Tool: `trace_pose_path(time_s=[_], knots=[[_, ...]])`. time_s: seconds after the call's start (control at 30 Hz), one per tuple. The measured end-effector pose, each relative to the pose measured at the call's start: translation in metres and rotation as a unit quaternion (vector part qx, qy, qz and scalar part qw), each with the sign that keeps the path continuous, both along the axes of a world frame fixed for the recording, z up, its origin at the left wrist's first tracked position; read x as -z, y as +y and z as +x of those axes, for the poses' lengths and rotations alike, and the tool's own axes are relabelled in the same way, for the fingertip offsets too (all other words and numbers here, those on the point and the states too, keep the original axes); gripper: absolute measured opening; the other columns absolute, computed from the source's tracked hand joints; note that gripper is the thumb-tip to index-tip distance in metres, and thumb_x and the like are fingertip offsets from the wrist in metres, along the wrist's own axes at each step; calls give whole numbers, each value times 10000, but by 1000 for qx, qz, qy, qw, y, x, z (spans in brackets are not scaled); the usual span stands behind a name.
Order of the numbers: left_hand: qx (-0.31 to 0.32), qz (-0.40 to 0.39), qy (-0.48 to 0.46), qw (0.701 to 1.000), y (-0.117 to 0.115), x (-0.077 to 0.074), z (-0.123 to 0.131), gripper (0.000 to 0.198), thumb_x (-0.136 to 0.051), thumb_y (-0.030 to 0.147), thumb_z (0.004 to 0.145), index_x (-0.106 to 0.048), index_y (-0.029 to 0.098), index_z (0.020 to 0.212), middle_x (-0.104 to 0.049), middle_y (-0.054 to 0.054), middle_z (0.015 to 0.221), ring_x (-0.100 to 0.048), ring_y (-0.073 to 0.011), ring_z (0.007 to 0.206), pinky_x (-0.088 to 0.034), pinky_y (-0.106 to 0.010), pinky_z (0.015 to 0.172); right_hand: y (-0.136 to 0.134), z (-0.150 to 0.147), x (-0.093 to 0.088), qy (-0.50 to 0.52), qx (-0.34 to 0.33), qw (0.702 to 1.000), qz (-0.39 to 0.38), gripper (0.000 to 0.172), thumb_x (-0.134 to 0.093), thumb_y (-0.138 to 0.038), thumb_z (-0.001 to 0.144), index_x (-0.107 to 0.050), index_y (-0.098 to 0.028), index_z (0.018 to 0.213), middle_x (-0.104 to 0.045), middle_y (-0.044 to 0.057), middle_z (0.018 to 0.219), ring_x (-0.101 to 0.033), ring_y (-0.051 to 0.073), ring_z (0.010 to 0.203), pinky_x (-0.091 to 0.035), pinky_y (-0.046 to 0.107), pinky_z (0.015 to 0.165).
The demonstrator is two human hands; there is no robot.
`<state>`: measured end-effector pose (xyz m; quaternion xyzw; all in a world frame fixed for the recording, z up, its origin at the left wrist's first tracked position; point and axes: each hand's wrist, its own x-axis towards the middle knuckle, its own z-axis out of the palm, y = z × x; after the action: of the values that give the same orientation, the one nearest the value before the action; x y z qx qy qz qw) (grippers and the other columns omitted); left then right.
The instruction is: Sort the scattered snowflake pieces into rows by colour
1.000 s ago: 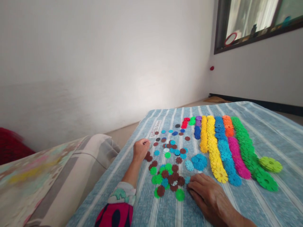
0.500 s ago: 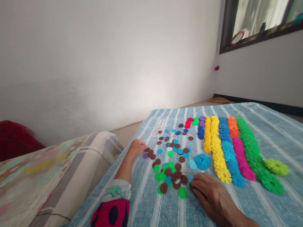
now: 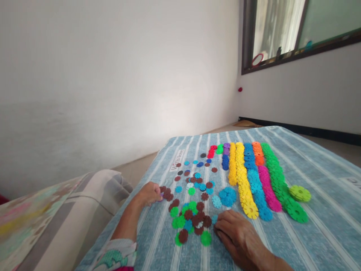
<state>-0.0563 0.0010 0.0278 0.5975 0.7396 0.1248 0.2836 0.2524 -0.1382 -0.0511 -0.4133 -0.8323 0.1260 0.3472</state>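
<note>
My left hand [image 3: 150, 194] is at the left edge of the loose pieces. Its fingers are curled and pinched at the edge of a purple notched disc [image 3: 160, 198], beside several brown discs [image 3: 167, 193]. My right hand [image 3: 239, 233] rests on the cloth with its fingers pressed together. Their tips touch a light blue notched disc [image 3: 214, 219] and hide part of it. Between the hands lies a mixed heap of green discs [image 3: 177, 222], brown discs [image 3: 199, 218] and blue ones. A pile of blue discs [image 3: 228, 196] lies just beyond my right hand.
Overlapping rows of yellow [image 3: 243, 180], blue, magenta [image 3: 269, 188] and green discs [image 3: 275, 169] run along the right. Lime green discs [image 3: 300, 193] sit beside them. Striped blue cloth [image 3: 318, 165] covers the surface. A bed with a checked cover [image 3: 84, 203] stands at the left, by a white wall.
The view has turned slightly right. My left hand has come nearer and down onto the purple disc. My right hand stays at the light blue disc.
</note>
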Motion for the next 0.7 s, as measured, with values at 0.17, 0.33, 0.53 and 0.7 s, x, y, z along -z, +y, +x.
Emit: trace_pose_path(time_s=[0.17, 0.33, 0.53, 0.7], knots=[[17, -8, 15, 1000, 0, -3, -6, 134, -587, 193, 527, -453, 194, 518, -482, 51, 337, -435, -109, 358, -282, -178, 385, 2, 0, 0, 5, 2, 1000, 12, 193, -415, -160, 938, -561, -208, 821, -596, 33, 831, -542, 197, 817, -378, 318, 721], [54, 55, 64, 995, 7, -15, -1, 112, -566, 197, 560, -460, 187, 525, -496, 51, 362, -487, -118, 400, -299, -189, 429, 8, -7, 17, 33, 16, 995, 90, 182, -435, -164, 920, -526, -214, 771, -568, 10, 766, -515, 176, 747, -328, 292, 660], [116, 118, 46, 985, 26, -30, 42, 40, -536, 206, 624, -518, 178, 602, -553, 54, 435, -518, -115, 439, -344, -199, 479, 19, -21, 28, 52, 78, 960, 263, 282, -377, -166, 941, -463, -210, 677, -496, -9, 647, -451, 154, 617, -265, 284, 583], [207, 178, -12, 962, 58, -23, 109, 56, -534, 185, 652, -583, 163, 637, -580, 41, 483, -559, -119, 500, -385, -201, 521, 27, -23, 30, 42, 114, 931, 344, 355, -326, -131, 967, -455, -208, 645, -458, -17, 580, -449, 143, 566, -285, 272, 558]])
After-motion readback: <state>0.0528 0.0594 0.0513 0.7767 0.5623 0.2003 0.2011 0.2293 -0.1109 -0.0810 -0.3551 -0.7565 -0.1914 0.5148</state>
